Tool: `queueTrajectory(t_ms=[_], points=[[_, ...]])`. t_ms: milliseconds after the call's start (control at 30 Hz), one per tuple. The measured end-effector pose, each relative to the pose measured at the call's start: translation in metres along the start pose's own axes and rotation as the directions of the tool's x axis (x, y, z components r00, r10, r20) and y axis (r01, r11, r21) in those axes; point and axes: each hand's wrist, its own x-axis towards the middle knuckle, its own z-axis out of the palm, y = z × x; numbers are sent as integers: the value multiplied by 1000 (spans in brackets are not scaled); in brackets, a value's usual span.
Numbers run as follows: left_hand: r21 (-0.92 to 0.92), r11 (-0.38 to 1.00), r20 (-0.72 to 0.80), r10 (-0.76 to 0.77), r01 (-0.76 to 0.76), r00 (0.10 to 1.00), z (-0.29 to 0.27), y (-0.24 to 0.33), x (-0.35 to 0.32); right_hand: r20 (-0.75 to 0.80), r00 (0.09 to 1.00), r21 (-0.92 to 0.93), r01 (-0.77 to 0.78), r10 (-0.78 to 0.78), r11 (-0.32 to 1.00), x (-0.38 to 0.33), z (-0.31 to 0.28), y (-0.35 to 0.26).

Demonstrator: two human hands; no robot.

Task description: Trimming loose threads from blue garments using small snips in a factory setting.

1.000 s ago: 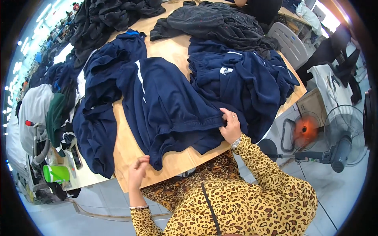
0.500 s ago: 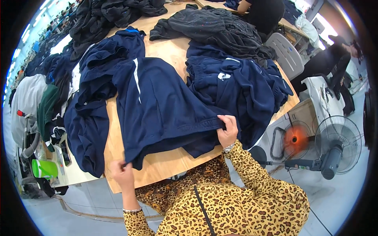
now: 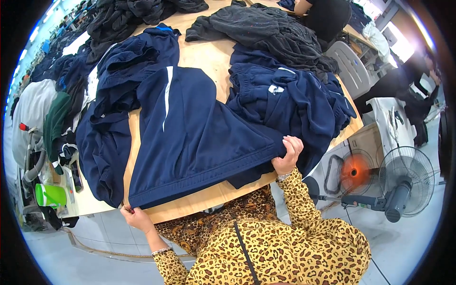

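At the two ends of the elastic-looking band [image 3: 204, 175] on a navy garment [image 3: 190, 123], the left hand [image 3: 137, 219] pinches one corner between thumb and fingers and the right hand [image 3: 288, 155] grasps the other, the edge nearly straight between them. Spread along the near side of the wooden table [image 3: 197, 201], the cloth looks soft, limp and fairly light, so the thicker band seems the surest hold. Both arms reach forward, set wide, the left hand lower, the right just beside a navy clothing pile [image 3: 299, 102].
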Motion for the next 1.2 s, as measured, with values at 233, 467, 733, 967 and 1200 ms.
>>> queueTrajectory(t_ms=[233, 467, 733, 967, 1200], points=[[65, 991, 133, 108, -117, 985, 0, 8, -17, 41, 998, 71, -52, 49, 996, -8, 2, -11], [19, 937, 317, 326, -350, 890, 3, 18, -40, 241, 960, 133, -175, 140, 976, -19, -6, -43], [90, 845, 249, 494, -528, 833, 0, 74, -55, 334, 937, 54, -133, 107, 990, 0, -14, -70], [-452, 706, 782, 19, 546, 623, 27, 48, 6, 924, 272, 270, -962, 269, 47, 36, 3, -21], [-494, 180, 835, -175, 851, 522, 28, 41, 35, 1000, 12, 14, -681, 9, -732, 50, 3, 2]])
